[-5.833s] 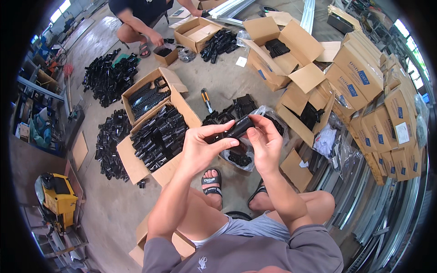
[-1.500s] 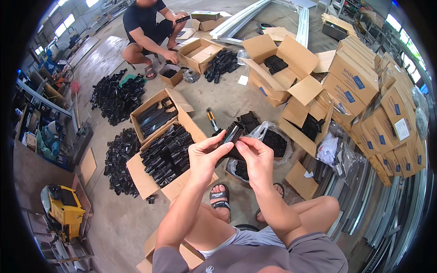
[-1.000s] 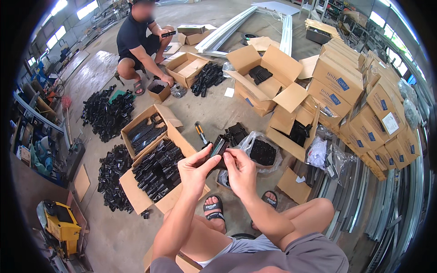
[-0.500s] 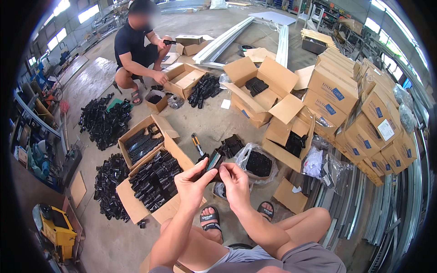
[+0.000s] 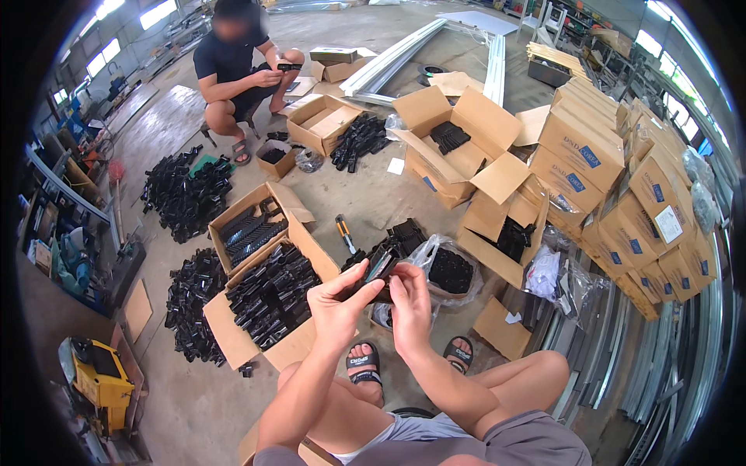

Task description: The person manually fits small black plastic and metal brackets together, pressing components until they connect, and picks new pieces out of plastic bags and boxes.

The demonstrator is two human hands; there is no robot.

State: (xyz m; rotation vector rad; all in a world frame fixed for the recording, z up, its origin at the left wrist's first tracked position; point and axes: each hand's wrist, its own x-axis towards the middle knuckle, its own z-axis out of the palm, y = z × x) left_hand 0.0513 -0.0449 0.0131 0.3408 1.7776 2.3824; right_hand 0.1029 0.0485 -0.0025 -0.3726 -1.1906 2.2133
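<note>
My left hand (image 5: 340, 301) pinches a small black plastic part (image 5: 381, 267) with a glossy strip between thumb and fingers. At the part's right end, my right hand (image 5: 410, 304) closes thumb and fingers on it; its fingertips are partly hidden. Just beyond my hands lies a heap of black parts (image 5: 407, 233). A screwdriver with a yellow-and-black handle (image 5: 343, 227) is on the floor to their left. Nearby on the right, a plastic-lined box (image 5: 451, 270) holds small black pieces. To the left stands an open carton (image 5: 268, 299) packed with black parts.
A co-worker (image 5: 233, 78) sits at the far left holding a black part. Piles of black parts (image 5: 185, 194) lie on the floor. Open cartons (image 5: 458, 140) stand ahead, stacked cartons (image 5: 579, 144) to the right. Metal profiles (image 5: 622, 349) lie beside me.
My hands have shifted slightly right with the black part, and my right fingers have changed position on it. The co-worker's lower hand has risen from the carton to the part they hold.
</note>
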